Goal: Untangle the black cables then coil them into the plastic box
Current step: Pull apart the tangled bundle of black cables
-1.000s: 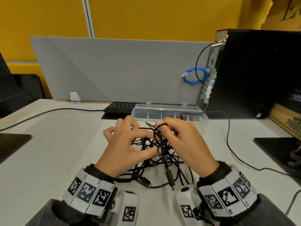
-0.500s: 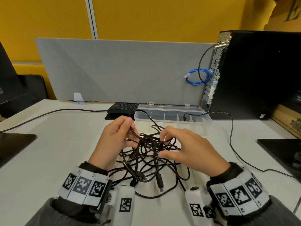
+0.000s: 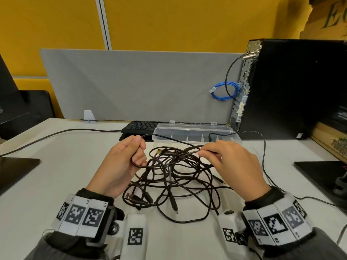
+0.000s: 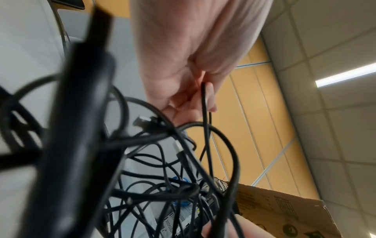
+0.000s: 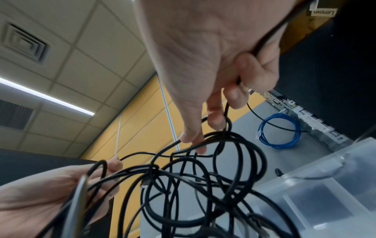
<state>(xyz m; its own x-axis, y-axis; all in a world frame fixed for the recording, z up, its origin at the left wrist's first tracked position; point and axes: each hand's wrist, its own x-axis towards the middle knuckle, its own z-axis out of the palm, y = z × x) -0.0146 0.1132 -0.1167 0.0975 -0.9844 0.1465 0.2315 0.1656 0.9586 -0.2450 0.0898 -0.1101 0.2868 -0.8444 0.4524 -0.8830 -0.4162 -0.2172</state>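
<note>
A tangle of black cables lies on the white desk between my hands, with several USB plugs sticking out near the front. My left hand pinches a cable strand at the tangle's left side, its fingers curled. My right hand pinches strands at the upper right, lifting them slightly; in the right wrist view its fingertips hold a loop of cables. The clear plastic box with dividers stands just behind the tangle, lid open.
A black keyboard lies behind the box against a grey divider panel. A black computer tower with a blue cable coil stands at the back right. Thin black wires cross the desk. Dark pads sit at both edges.
Both hands have moved apart and lifted, spreading the tangle wider. The left hand now pulls a strand leftward while the right draws strands to the right.
</note>
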